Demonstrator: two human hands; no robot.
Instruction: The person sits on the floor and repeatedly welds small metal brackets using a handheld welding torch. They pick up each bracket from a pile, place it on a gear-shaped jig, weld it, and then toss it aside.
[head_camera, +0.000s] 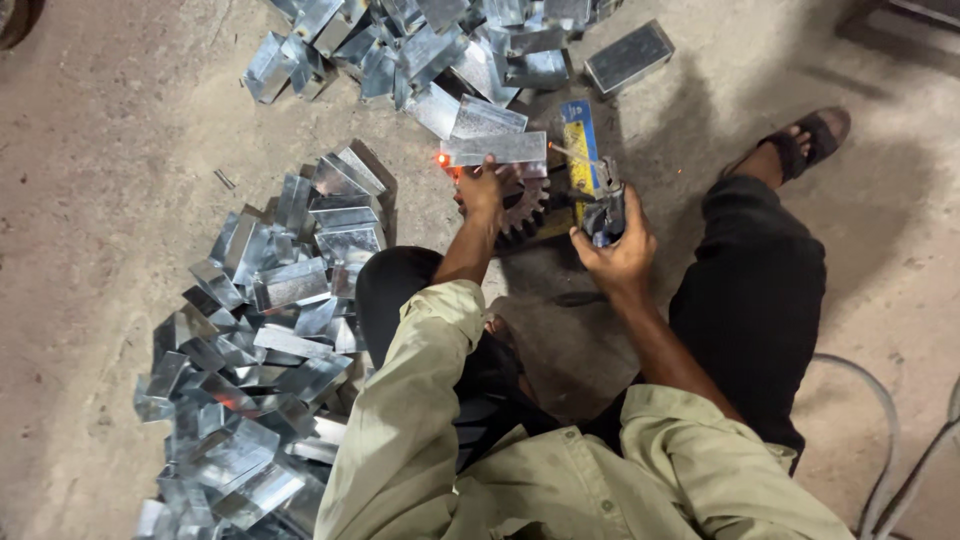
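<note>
Lower left of the frame: heap of open galvanised sheet-metal boxes (250, 370), shiny grey, rectangular, tumbled at all angles on the concrete floor (90, 150). Those whose insides show hold nothing. The heap runs from the bottom edge up to the middle of the frame, touching the person's left knee.

Left of centre, on the floor: one small dark stray piece (224, 179), lying apart from the heaps; its kind cannot be told.

Upper centre: second heap of like metal boxes (420, 45), overlapping one another, reaching the top edge.

Centre: one metal box (495, 148), lying lengthwise, held at its lower edge by the left hand (482, 190), fingers closed on it. An orange glow (442, 160) shows at the box's left end. Just below the hand sits a dark toothed gear wheel (524, 208), partly hidden.

Right of centre: right hand (618, 252), closed around a dark electrode holder (606, 212), whose thin rod points up and left toward the held box. Beside it stands a blue and yellow block (580, 145), touching the held box's right end.

Upper right of centre: single closed-looking grey box (630, 56), lying apart from the second heap's edge.

Upper right: person's foot in a dark sandal (815, 135), on the floor.

Lower right: thin curved cables (880, 400), on the floor.
</note>
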